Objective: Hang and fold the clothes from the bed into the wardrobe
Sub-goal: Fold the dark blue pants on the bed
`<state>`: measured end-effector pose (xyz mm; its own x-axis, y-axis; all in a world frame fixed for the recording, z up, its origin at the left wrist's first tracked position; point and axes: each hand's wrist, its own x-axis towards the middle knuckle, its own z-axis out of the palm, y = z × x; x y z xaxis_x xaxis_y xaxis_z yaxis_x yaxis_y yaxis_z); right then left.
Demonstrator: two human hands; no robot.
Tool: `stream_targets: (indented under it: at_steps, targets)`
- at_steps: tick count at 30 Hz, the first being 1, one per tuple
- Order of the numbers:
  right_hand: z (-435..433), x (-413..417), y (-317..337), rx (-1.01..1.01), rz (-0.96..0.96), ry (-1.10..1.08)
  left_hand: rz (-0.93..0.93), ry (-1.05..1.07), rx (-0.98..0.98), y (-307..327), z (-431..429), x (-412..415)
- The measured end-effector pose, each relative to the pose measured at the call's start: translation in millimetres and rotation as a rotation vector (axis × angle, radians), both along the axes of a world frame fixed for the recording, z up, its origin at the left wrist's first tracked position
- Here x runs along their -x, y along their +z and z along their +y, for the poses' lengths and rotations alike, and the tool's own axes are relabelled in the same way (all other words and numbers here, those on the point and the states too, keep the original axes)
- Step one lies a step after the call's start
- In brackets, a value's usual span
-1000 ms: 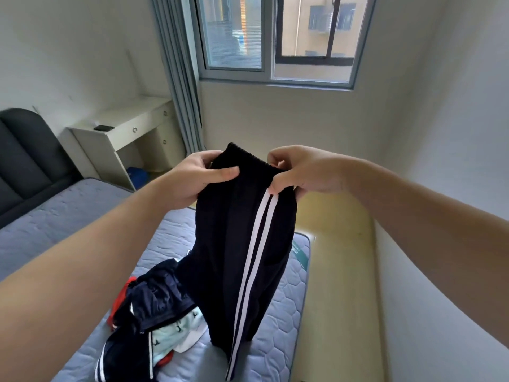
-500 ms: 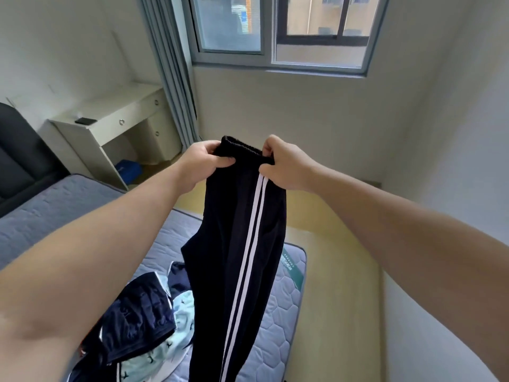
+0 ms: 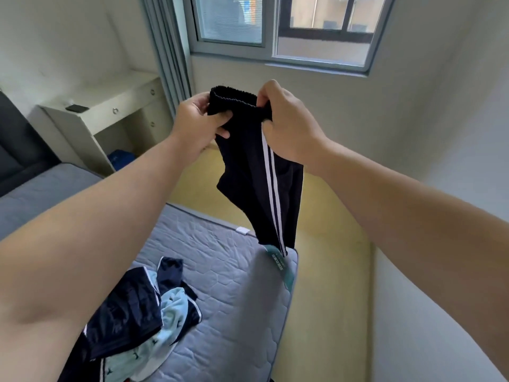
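Observation:
Black track pants [image 3: 256,183] with two white side stripes hang in the air above the foot of the bed. My left hand [image 3: 195,128] grips the left side of their elastic waistband, and my right hand [image 3: 286,122] grips the right side. The legs dangle down to just above the mattress corner. A pile of clothes [image 3: 137,318], dark navy pieces and a light blue patterned one, lies on the grey quilted mattress [image 3: 228,285] at the lower left. No wardrobe is in view.
A white desk [image 3: 110,106] with a small black object on it stands by the left wall, grey curtains [image 3: 168,51] beside it. A window [image 3: 281,31] is straight ahead. Yellow floor [image 3: 330,285] runs between the bed and the right wall. A dark headboard sits at far left.
Both hands have lifted the pants higher and pushed them forward, so their legs now hang clear of the clothes pile. The view has tilted slightly, showing more of the mattress.

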<state>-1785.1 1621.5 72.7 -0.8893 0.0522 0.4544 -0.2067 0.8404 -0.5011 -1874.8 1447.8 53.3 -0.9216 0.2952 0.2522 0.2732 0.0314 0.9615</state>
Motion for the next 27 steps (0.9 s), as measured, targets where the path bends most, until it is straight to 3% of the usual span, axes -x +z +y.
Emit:
stream_targets:
  at_steps: [4, 8, 12, 18, 21, 27]
  targets:
    - [-41, -49, -17, -0.080, -0.069, 0.078, -0.135, 0.017, -0.030, -29, -48, -49]
    - [-104, -103, -79, -0.141, -0.185, 0.128, -0.387, 0.029, -0.130, -99, -115, -118]
    - [-179, -162, -193, -0.180, -0.435, 0.130, -0.738, 0.076, -0.141, -211, -189, -191]
    - [-292, -269, -393, -0.350, -0.827, 0.235, -1.078, 0.288, 0.178, -400, -278, -313]
    - [-336, -313, -470, -0.384, -0.933, 0.287, -1.163, 0.364, 0.209, -472, -321, -361]
    - [-408, -372, -563, -0.420, -1.041, 0.341, -1.246, 0.461, 0.232, -578, -388, -432]
